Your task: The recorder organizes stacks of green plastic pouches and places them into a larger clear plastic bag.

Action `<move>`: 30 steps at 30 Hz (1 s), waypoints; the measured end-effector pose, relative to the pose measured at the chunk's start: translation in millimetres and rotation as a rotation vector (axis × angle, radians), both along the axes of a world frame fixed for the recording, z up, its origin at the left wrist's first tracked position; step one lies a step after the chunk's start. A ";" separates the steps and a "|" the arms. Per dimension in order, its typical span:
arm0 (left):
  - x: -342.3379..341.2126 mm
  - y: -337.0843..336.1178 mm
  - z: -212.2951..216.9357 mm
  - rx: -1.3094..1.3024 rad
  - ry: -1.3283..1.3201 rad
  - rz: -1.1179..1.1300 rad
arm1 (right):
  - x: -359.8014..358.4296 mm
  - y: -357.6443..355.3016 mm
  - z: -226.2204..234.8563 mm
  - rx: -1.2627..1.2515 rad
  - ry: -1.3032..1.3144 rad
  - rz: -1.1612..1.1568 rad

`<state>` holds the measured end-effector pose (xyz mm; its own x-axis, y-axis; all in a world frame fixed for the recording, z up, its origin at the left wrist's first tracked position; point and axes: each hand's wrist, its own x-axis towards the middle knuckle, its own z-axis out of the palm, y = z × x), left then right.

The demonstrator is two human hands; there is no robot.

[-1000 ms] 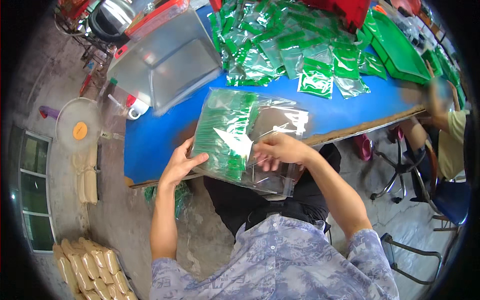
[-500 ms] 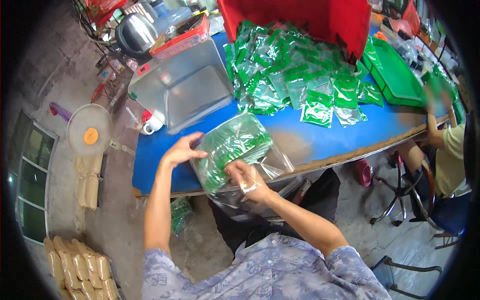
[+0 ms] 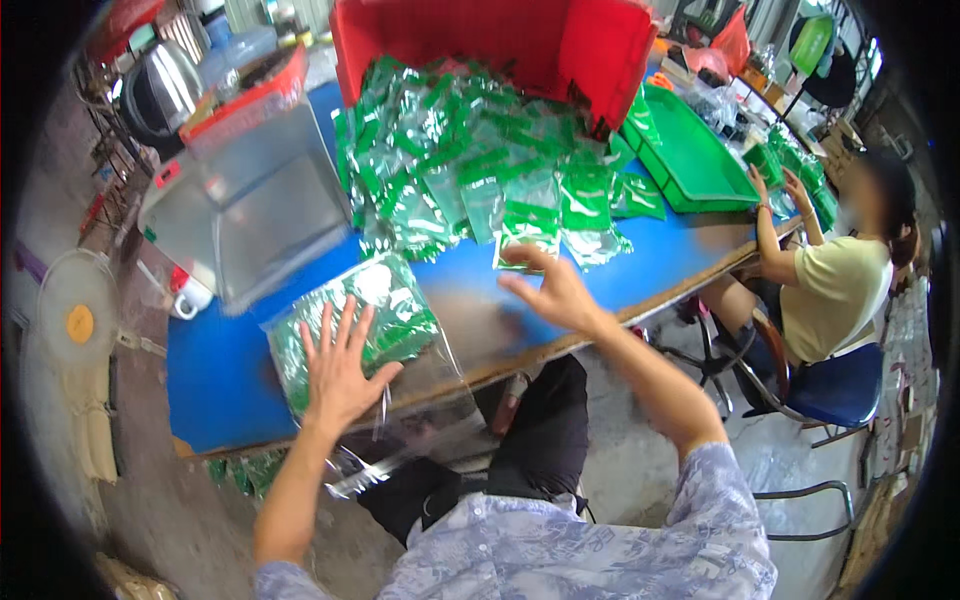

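Note:
A large clear plastic bag [image 3: 410, 318] filled with small green-and-clear packets lies at the table's near edge, its loose mouth hanging over the side. My left hand [image 3: 340, 372] rests flat on top of it, fingers spread. My right hand [image 3: 556, 292] is over the blue tabletop, thumb and fingers apart, with nothing visible in it. Just beyond its fingertips is a green-topped packet [image 3: 530, 224], at the front of a wide heap of similar packets [image 3: 450, 150]. Whether the fingertips touch that packet, I cannot tell.
Behind the heap stands a red bin [image 3: 605, 65], with a green tray [image 3: 690, 150] to its right. At left are a translucent grey box [image 3: 275, 215], a white mug [image 3: 192, 298] and a kettle [image 3: 165, 90]. A seated co-worker [image 3: 835, 285] handles green packets at right.
My right hand has come away from the bag and moved right toward the heap. My left hand went from the bag's side to flat on top. The view has turned right.

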<state>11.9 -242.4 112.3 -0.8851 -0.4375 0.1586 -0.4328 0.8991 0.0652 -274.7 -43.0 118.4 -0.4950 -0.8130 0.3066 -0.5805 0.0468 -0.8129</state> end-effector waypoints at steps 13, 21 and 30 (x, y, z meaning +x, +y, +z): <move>66.6 -3.8 -0.2 0.005 -0.128 0.229 | -136.0 -119.9 -54.6 0.158 0.662 -0.460; 81.6 -46.7 -7.8 -0.085 -0.100 0.207 | -55.9 -136.0 -50.7 0.265 0.591 -0.376; 121.5 -91.8 27.3 0.044 -0.217 0.166 | -26.7 -24.6 -31.0 -0.081 0.469 -0.218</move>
<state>133.4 -334.2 139.6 -0.8120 -0.5815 -0.0491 -0.5819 0.8132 -0.0077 -301.4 -67.7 87.4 -0.4445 -0.6707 0.5938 -0.8668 0.1548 -0.4740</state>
